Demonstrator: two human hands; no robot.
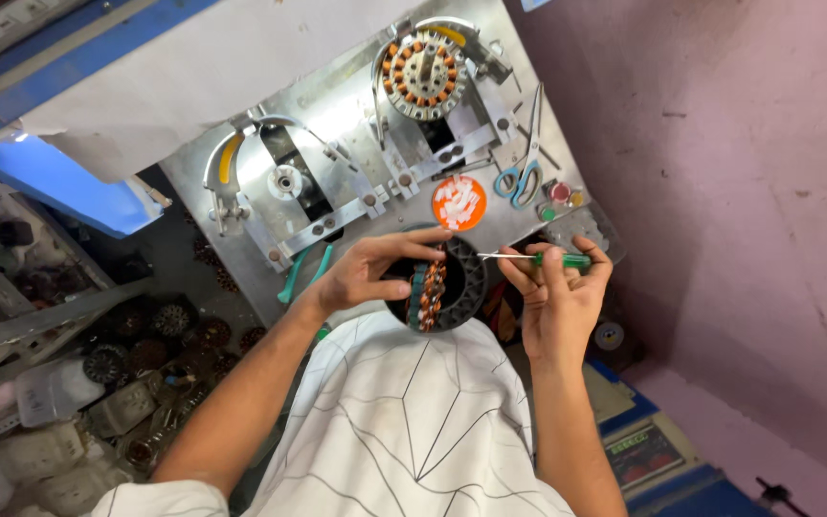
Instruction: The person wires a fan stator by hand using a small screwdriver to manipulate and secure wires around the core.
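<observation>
- Landmark: the metal winding plate, a bright steel bench fixture lying ahead of the person.
- A round wound stator, black ring with copper coils, sits just off the plate's near edge, above the person's white patterned shirt.
- The left hand clasps the stator from the side; thumb and fingers are closed on its rim.
- The right hand is closed around a green-handled screwdriver; the thin shaft points toward the stator's upper edge, its tip just beside the rim.
- On the plate's far end, a second stator with orange coils sits mounted on a spindle.
- Blue-handled scissors lie on the plate's edge; an orange lid of white pieces lies near them.
- Beside the plate, on the left hand's side, a dark heap of stators covers a lower shelf.
- A pink wall borders the plate on the right hand's side.
</observation>
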